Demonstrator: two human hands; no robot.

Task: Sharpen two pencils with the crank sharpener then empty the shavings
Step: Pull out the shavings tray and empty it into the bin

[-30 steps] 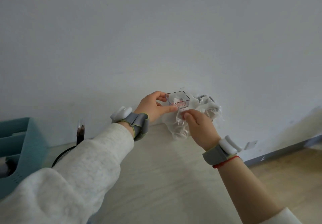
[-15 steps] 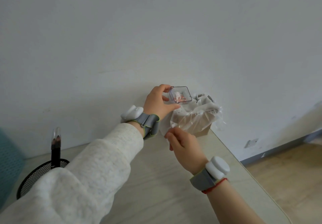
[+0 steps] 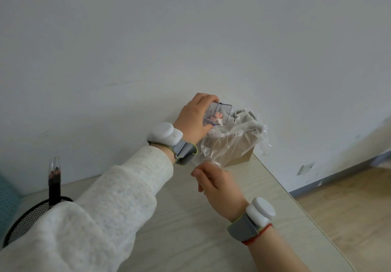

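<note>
The left hand [image 3: 195, 116] is gripping the clear shavings tray [image 3: 220, 114], fingers clamped around its near end, and is holding it tilted with its open mouth turned toward the small bin [image 3: 239, 155] at the far right corner of the table [image 3: 190, 218]. Pinkish shavings [image 3: 218, 117] are lying inside the tray near its lower lip; whether any are falling cannot be told. The tray is sitting above the bin's near left rim, against the white wall [image 3: 190, 39]. A clear plastic liner [image 3: 234, 142] is draping over the bin's sides. The right hand [image 3: 215, 181] is pinching the liner's lower left edge, thumb and fingers pressed together on the film, just in front of the bin. Both wrists are wearing grey bands with white pods. At the left, two dark pencils [image 3: 55, 178] under a clear cap are standing upright in a black mesh holder [image 3: 31, 216], well apart from the bin and partly hidden by the pale sleeve [image 3: 95, 218]. A teal basket [image 3: 7, 204] is showing at the left edge, blurred. The crank sharpener is not in view.
</note>
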